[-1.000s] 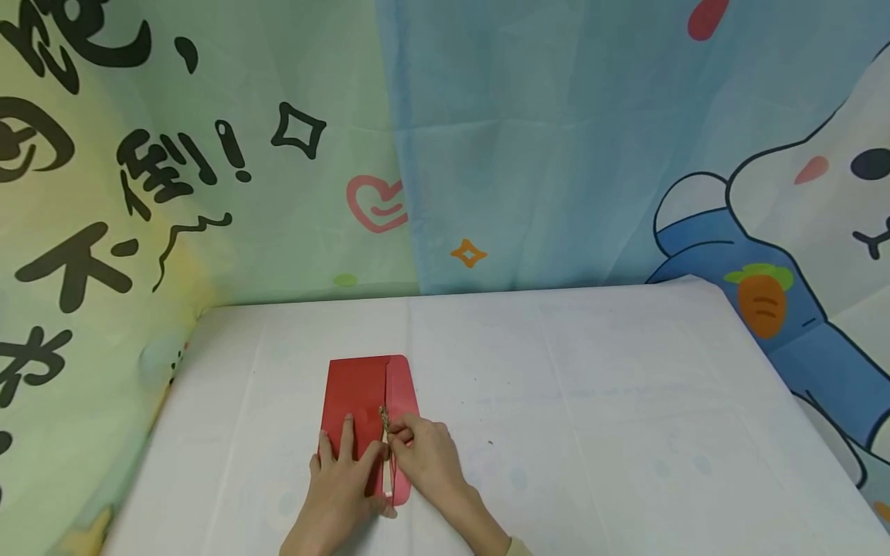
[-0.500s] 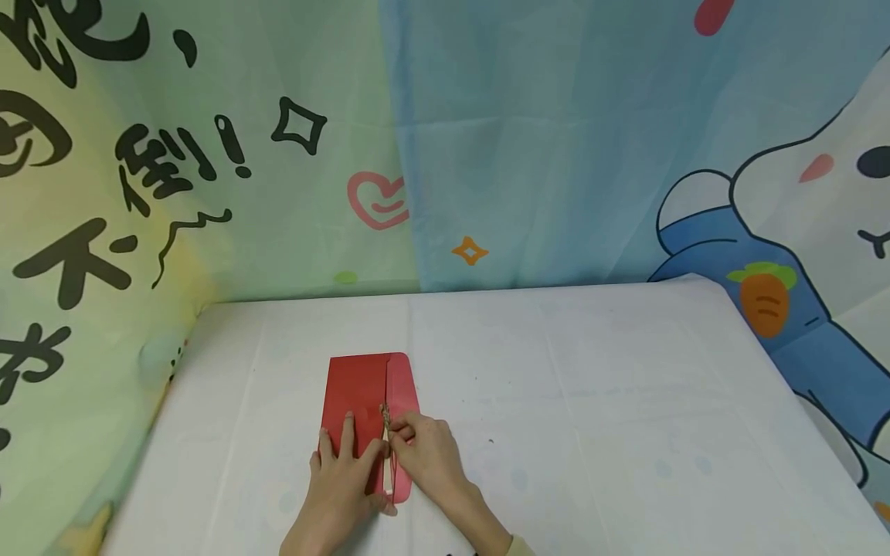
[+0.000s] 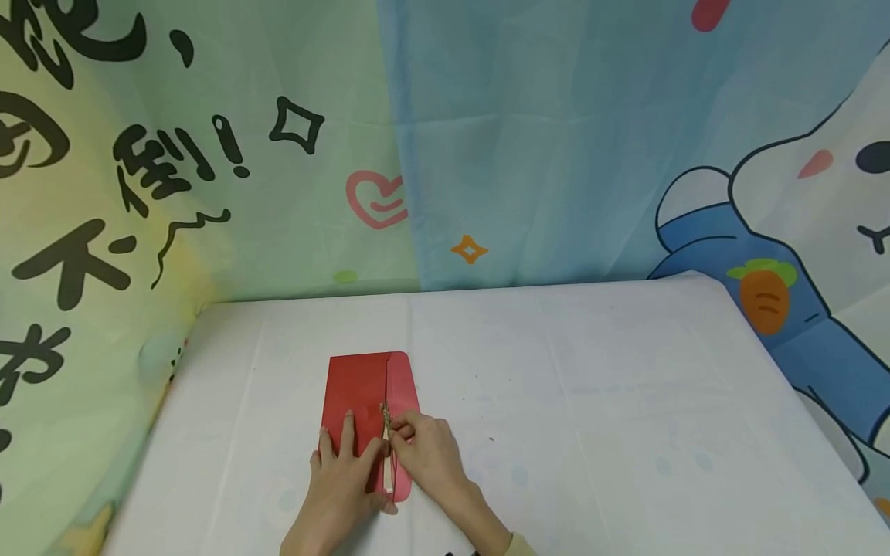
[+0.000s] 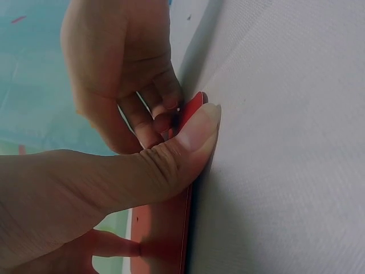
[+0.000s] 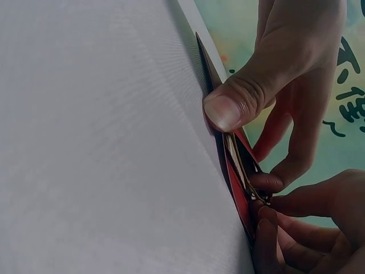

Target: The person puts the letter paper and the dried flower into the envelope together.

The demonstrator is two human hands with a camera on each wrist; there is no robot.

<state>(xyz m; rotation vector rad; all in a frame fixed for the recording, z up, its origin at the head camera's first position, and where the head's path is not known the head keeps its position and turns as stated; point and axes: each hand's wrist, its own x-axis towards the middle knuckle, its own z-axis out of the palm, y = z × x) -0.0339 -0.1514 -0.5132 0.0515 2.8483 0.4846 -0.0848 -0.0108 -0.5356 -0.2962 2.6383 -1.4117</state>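
A red envelope (image 3: 356, 382) lies flat on the table, its lighter flap (image 3: 402, 382) opened out to the right. My left hand (image 3: 341, 479) holds it down: longer fingers spread across the front, thumb (image 4: 191, 134) over the near edge. The left index finger bends to the gaping mouth. At that mouth, my right hand (image 3: 431, 455) pinches a thin brownish cord (image 3: 385, 415) between thumb and fingertips. A narrow cream strip (image 3: 388, 472) shows below the cord, and in the right wrist view its pale edge (image 5: 232, 149) sits within the opening. The rest of it is hidden inside.
A white cloth (image 3: 591, 401) covers the table, with a few small dark specks. Behind hangs a printed curtain (image 3: 514, 154), with black lettering on the left and a cartoon white animal (image 3: 799, 201) on the right.
Both hands and the envelope hold nearly the same place. The head view has shifted very slightly.
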